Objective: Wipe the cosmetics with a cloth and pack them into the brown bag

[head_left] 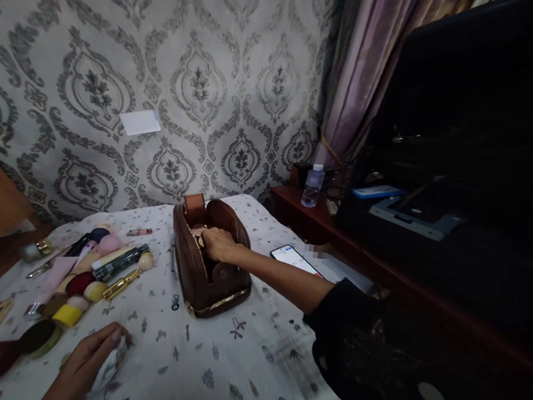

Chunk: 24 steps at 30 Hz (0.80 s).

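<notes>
Right fingers: bent, reaching into the open top of the brown bag; your right hand [219, 246] is partly hidden, so grip and gap can't be told.
Left fingers: curled narrow around a crumpled white cloth [110, 364]; your left hand [89, 356] is low over the bed sheet [195, 356].
Brown bag [193, 275]: around your right fingertips, upright, zipper undone, strap loop [194, 208] just beyond them.
Cosmetics: loose group beyond and left of your left fingers, with a dark green tube [121, 263], gold tube [121, 284], pink sponge [110, 245] and yellow-banded jar [67, 315].
Phone [292, 258]: right of your right fingers, screen lit, past the wrist.
Bottle [313, 187]: farther off, beyond your right fingers, upright on a red-brown surface [289, 203].
</notes>
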{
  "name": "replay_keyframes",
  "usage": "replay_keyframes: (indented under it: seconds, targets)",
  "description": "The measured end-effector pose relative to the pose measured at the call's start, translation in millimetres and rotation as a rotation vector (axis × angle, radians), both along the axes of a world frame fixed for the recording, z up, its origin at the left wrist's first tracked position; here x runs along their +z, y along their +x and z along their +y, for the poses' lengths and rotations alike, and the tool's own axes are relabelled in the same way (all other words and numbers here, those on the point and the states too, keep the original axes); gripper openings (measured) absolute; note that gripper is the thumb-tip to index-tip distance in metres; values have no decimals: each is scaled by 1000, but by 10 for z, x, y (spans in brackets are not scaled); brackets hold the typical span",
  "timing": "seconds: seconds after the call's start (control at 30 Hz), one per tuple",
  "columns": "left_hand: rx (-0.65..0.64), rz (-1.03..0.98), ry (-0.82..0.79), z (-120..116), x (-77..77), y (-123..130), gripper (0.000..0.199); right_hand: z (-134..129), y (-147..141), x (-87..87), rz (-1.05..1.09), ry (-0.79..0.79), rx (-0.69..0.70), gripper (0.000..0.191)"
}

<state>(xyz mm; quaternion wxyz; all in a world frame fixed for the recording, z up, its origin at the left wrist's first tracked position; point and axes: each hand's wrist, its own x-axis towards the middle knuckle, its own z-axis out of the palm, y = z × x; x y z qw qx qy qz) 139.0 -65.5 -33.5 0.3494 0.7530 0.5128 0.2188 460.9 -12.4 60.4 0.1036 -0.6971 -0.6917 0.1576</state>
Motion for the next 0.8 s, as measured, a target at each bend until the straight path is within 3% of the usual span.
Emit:
replay_keyframes:
  seconds: [0.2, 0.37, 0.53, 0.67, 0.8]
  targets:
    - [7, -25, 8, -22, 11, 15, 59, 84, 1, -80, 79, 1, 19, 35]
    - [33, -11, 9, -35, 13, 19, 61, 93, 8, -19, 256, 85, -29, 12]
    - [31, -1, 13, -58, 67, 46, 62, 46, -16, 125, 564, 230, -95, 28]
    - [23, -25, 14, -64, 94, 66, 60, -119, -11, 230, 766, 390, -103, 27]
    - [10, -54, 3, -55, 79, 56, 58, -465, -41, 295, 973, 578, 54, 30]
